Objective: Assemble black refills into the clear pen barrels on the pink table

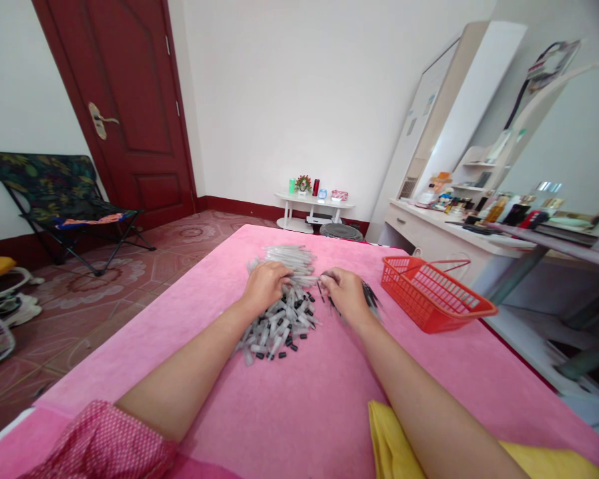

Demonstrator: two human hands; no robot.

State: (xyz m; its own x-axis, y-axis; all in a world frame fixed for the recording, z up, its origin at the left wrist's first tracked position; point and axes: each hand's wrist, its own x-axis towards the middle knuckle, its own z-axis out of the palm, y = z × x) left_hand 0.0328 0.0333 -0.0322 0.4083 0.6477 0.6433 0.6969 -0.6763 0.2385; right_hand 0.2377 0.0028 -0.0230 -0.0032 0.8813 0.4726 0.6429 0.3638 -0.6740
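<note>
My left hand (265, 287) is closed over the left side of a heap of pale translucent tubes (294, 256); what its fingertips pinch, if anything, is too small to make out. Just below it spreads a loose heap of short clear sleeves and small black caps (279, 327). To the right, my right hand (347, 293) has thumb and fingers pressed together on a thin black stick (321, 289). More thin black sticks (371, 297) lie beside and partly behind that hand. All of this rests on a pink cloth-covered table (279, 419).
An orange-red plastic basket (432, 303) stands right of my right hand. Yellow cloth (394, 442) lies under my right forearm. A dressing table (424, 229) with bottles is at the right. Farther back are a low white stand (292, 211) and, leftward, a folding chair (54, 189).
</note>
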